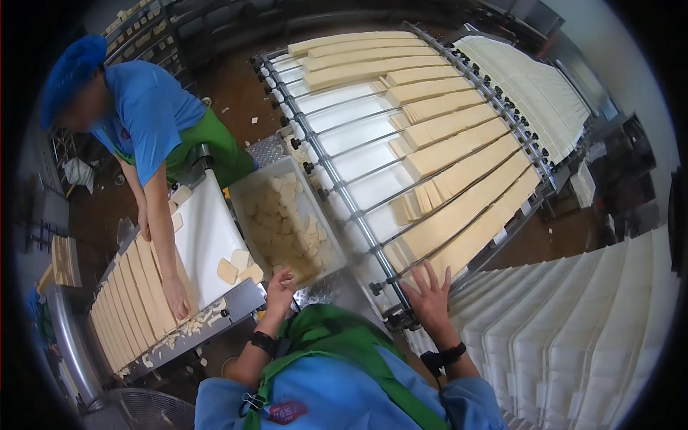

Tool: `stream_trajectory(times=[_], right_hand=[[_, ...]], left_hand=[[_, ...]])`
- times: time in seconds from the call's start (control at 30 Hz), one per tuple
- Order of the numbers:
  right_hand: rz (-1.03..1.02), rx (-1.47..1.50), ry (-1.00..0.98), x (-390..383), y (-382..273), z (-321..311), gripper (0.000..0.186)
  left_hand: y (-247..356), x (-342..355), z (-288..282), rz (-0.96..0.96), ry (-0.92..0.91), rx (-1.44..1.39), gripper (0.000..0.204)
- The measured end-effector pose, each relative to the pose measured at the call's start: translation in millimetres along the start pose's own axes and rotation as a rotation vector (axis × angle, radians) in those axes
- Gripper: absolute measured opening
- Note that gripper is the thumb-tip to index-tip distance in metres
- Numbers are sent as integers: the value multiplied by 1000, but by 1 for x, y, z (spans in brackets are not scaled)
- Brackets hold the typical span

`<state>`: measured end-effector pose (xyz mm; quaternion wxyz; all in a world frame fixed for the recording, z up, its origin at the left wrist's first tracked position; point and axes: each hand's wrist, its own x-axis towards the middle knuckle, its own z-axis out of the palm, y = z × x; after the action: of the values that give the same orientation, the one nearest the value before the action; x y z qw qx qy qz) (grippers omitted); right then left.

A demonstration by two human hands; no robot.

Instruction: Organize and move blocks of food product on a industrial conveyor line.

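My right hand (430, 297) has its fingers spread over the near end of the closest long cream-coloured slab (476, 229), beside the metal rail (344, 193). It appears to touch the slab, though the contact is hard to make out. Loosely bent fingers show on my left hand (278, 290), with nothing visible in them. That hand is over the near edge of a plastic bin (326, 208) full of pale offcuts (283, 222). On the frame, several more slabs (448, 154) lie in rows between thin rods, some cut into slices at their left ends.
To the left, a co-worker (147, 115) reaches a hand (176, 295) onto strips (125, 301) on a second table, with loose pieces (240, 266) at its end. White folded sheets (552, 322) stand at the right. A fan (140, 410) is at lower left.
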<state>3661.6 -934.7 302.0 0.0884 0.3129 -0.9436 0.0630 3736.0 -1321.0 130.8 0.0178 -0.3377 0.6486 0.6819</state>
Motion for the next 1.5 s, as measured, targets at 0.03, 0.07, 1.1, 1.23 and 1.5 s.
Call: stream_trajectory(times=[0.03,0.07,1.1,1.23,1.5], right_hand=[[-9,1,-5,1,-1,3,35],[21,5,-36,1,0,8,42],[-832,511,-189,435,-603,203,59],[-786,296,-210,459,-641,222,55],[-742,143,-174,456,-660,220,46]], left_hand=[[3,-1,-1,76,-45,58,45],[5,-3,-3,152,-89,115,40],[41,-82,-294,-86,1176,337,78],[54,-86,-302,-101,1117,263,80],[61,-80,-304,-184,1054,217,83]])
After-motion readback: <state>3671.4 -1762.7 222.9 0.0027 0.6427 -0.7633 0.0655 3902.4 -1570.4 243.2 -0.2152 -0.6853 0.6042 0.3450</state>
